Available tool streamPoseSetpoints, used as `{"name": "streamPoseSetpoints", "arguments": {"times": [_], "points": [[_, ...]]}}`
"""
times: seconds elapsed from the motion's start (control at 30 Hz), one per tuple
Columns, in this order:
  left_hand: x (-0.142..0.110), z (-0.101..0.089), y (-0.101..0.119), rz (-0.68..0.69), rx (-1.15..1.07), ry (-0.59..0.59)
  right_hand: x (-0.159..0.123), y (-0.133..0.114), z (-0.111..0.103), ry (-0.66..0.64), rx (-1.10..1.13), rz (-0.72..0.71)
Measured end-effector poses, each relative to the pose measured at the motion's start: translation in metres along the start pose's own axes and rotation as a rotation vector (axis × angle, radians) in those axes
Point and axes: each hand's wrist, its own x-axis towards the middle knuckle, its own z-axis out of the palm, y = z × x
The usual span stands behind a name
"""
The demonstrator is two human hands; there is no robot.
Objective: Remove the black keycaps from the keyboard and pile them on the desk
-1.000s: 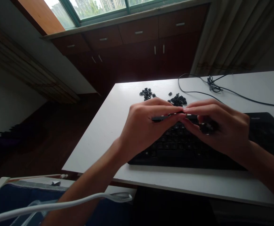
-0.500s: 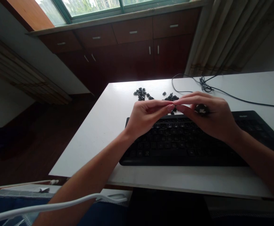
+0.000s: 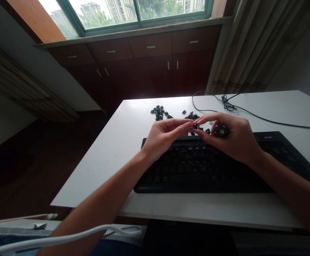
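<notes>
My left hand [image 3: 165,135] and my right hand [image 3: 226,137] meet fingertip to fingertip above the back edge of a black keyboard [image 3: 192,177]. Between their fingertips is a small black keycap [image 3: 196,126] with a pale edge, pinched from both sides. A dark, round-ended handle [image 3: 221,130] with a light cross-shaped mark also sits in the curl of my right hand; the rest of it is hidden. Behind the hands lie two loose heaps of small black key pieces, a left heap [image 3: 159,112] and a right heap [image 3: 191,116] partly covered by my fingers.
A black cable [image 3: 264,117] with a tied bundle runs across the back right of the white table [image 3: 101,160]. In front of the table's lower left edge a white tube-like bar [image 3: 64,240] crosses the view. Cabinets [image 3: 149,76] stand under the window.
My fingertips have parted slightly, so the keycap between them now shows. The view has tilted up a little, lowering the table in the picture.
</notes>
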Motion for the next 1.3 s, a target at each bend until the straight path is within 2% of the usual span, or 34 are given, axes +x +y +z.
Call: {"name": "streamPoseSetpoints", "arguments": {"times": [0.07,0.17,0.3,0.37,0.43,0.63,0.77,1.07,1.3], "points": [[0.000,-0.001,0.001,0.072,0.128,-0.005,0.004,0.002,-0.009,-0.056,-0.056,-0.038],[-0.002,-0.003,-0.002,0.263,0.442,-0.029,0.011,0.011,-0.025,-0.254,-0.111,-0.081],[-0.004,-0.006,-0.011,0.566,0.869,-0.170,0.011,0.027,-0.040,-0.485,-0.141,-0.088],[-0.004,-0.007,-0.013,0.664,0.983,-0.245,0.005,0.033,-0.043,-0.535,-0.138,-0.071],[-0.005,-0.008,-0.012,0.717,1.043,-0.290,-0.002,0.037,-0.044,-0.529,-0.121,-0.045],[-0.008,-0.004,-0.006,0.791,1.105,-0.377,-0.018,0.026,-0.038,-0.527,-0.085,-0.043],[-0.011,-0.002,-0.005,0.831,1.097,-0.452,-0.023,0.016,-0.035,-0.552,-0.138,-0.096],[-0.011,-0.002,-0.006,0.860,1.098,-0.441,-0.025,0.017,-0.038,-0.545,-0.119,-0.129],[-0.011,-0.001,-0.007,0.852,1.111,-0.446,-0.025,0.020,-0.040,-0.536,-0.101,-0.079]]}}
